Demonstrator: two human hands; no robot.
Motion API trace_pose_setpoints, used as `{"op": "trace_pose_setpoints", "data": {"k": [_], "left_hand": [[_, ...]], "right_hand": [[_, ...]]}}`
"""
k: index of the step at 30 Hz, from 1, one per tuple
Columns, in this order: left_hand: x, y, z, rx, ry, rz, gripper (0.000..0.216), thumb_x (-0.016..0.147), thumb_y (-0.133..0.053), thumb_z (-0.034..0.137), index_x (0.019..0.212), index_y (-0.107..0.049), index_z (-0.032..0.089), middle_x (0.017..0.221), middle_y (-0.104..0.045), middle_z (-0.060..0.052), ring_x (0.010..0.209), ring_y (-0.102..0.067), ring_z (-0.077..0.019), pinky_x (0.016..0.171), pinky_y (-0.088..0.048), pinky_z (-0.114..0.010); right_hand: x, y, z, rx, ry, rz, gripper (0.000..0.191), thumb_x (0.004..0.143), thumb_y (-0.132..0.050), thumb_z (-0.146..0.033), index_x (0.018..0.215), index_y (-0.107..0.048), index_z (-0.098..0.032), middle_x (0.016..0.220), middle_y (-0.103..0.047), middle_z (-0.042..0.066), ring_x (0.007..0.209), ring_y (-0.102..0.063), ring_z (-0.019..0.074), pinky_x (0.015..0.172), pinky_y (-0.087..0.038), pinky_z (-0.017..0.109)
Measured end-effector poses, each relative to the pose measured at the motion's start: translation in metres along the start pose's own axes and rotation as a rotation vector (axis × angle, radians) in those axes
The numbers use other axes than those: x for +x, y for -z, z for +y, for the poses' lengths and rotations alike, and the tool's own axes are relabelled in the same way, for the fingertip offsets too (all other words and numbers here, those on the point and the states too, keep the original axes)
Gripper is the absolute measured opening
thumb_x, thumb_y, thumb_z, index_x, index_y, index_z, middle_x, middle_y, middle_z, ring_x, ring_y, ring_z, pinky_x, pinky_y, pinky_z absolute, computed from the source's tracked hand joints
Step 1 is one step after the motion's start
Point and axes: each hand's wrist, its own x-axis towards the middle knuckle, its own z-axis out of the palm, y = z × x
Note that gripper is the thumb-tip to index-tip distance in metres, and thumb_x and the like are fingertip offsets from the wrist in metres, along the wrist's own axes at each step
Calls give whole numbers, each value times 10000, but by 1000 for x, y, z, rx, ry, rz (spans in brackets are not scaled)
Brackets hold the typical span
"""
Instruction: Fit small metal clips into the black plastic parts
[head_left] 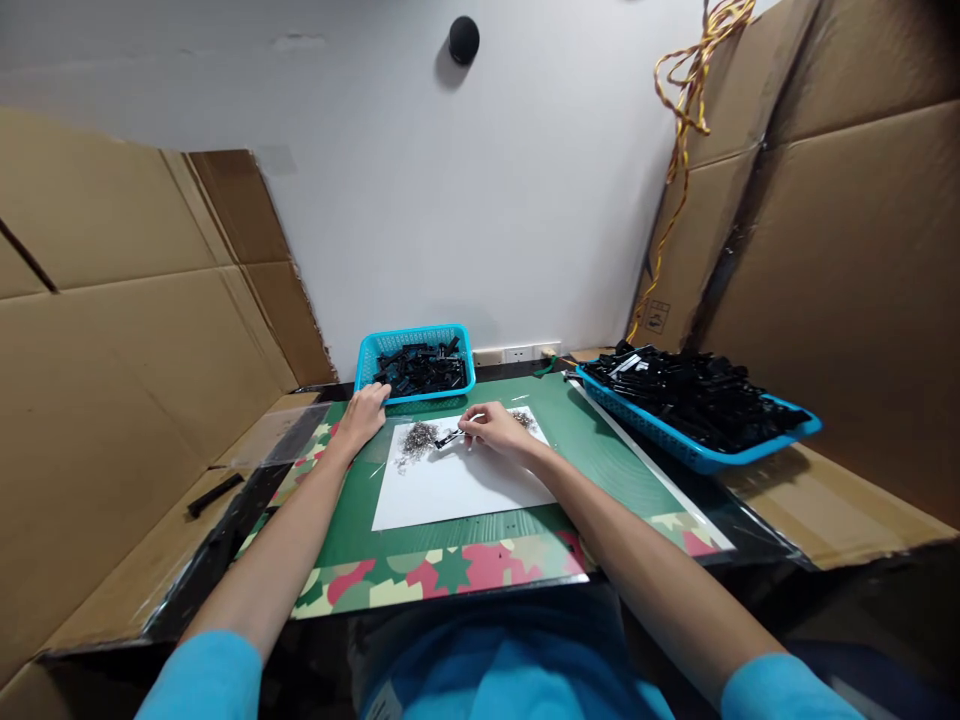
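My right hand (495, 426) rests on a white sheet of paper (457, 482) with its fingers pinched on a small black part (448, 438). A heap of tiny metal pieces (418, 437) lies on the paper just left of that part, and a smaller heap (522, 418) shows behind my right hand. My left hand (364, 412) reaches to the near rim of a small blue basket (415, 364) full of black parts; its fingers curl over the edge and what they hold is hidden.
The paper lies on a green cutting mat (600, 440) with a camouflage border. A long blue tray (697, 410) heaped with black parts sits at the right. Cardboard walls stand on both sides. A loose black part (214, 493) lies at the left.
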Motion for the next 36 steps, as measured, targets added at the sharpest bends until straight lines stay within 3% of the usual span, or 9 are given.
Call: {"op": "trace_pose_setpoints", "data": {"k": [5,11,19,24,28,36], "left_hand": [[1,-3,-1,-38,-68,-34,199,898,-597,74,1004,-600,243,1065,-665,-100,1079,-632,-300,929,-483,-394],[8,-7,0,-73,-25,-55,199,890,-649,89,1019,-613,237,1084,-687,-92,1064,-652,-290,929,-487,-378],[22,-17,17,-179,71,-55,194,833,-677,131,1009,-697,211,1031,-731,-97,989,-670,-273,914,-501,-363],[20,-11,22,-203,103,-38,275,852,-787,390,1037,-764,188,1034,-742,-117,974,-672,-281,918,-517,-376],[16,-2,24,-218,111,-30,393,884,-794,553,1035,-812,190,995,-743,-121,929,-671,-272,893,-517,-373],[18,-11,35,-129,150,-18,322,1000,-698,492,1046,-824,199,1077,-768,-150,1028,-705,-305,906,-516,-371]], "right_hand": [[1,-5,0,-31,3,-10,166,977,-735,-313,967,-757,-149,779,-795,93,671,-682,180,623,-444,259],[3,-6,5,-43,32,-7,198,997,-711,-346,980,-740,-151,760,-786,88,669,-686,180,639,-456,261],[-1,-4,1,-66,21,-37,272,992,-717,-426,998,-751,-156,787,-788,88,663,-654,172,620,-426,259],[-1,-4,0,-47,18,-48,269,978,-729,-420,985,-750,-152,767,-779,89,650,-641,170,618,-431,260],[1,-1,2,1,8,30,305,964,-743,-438,981,-738,-134,752,-768,93,616,-618,159,601,-429,257],[-1,3,0,-19,-6,9,262,968,-737,-404,977,-738,-142,760,-775,90,616,-609,155,585,-409,254]]}}
